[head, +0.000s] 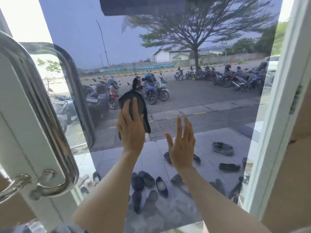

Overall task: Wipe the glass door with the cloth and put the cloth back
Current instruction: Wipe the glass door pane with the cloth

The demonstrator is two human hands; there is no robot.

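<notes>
- I have my left hand (pixel 130 130) pressed flat on the dark cloth (pixel 134 105), fingers spread over it, pinning it to the glass door (pixel 193 101) near the middle of the pane.
- My right hand (pixel 182 145) is open and empty, fingers straight and pointing to 12 o'clock, just at 4 o'clock from the cloth; I cannot tell whether its palm touches the glass.
- To wipe well, I judge I should keep the whole palm behind the cloth so the pressure spreads evenly, and work in overlapping passes toward 12 o'clock and then out to 3 o'clock, where most of the tinted panel lies.
- I would keep the bare right hand off the pane, since it would likely leave prints on the glass.
- The cloth is bunched, with a loose tail hanging toward 5 o'clock below my fingers and a small peak sticking up at 12 o'clock; refolding it flatter would probably give more contact.
- The cloth looks dark grey to black, soft and thick, like microfibre.
- The steel pull handle (pixel 50 115) stands at 9 o'clock, well apart from the cloth.
</notes>
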